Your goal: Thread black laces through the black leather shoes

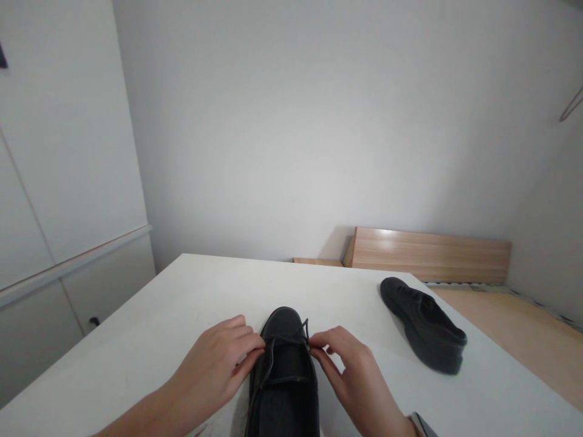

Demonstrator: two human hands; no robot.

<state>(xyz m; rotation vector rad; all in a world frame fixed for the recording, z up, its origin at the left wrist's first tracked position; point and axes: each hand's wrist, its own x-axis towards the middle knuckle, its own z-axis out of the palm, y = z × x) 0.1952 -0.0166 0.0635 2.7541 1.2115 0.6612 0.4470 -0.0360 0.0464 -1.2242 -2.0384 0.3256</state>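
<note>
As both pinch its lace (291, 340) | shoe (283, 379) between left hand (214, 370), right hand (359, 377)

Light was soft, diffuse and moderately bright, with no source in view. Far wall (319, 121) was brightest centre-right and graded greyer toward the upper corners. White desk (182, 297) was evenly lit, without glare. Faint soft shadows lay under far shoe (423, 328) and beside near shoe (285, 370). Black uppers held little detail, and lace (304, 332) between left hand (218, 367) and right hand (357, 379) was barely separable. Wide-angle distortion bent cabinet (54, 182) lines at left. Focus was slightly soft.
</note>
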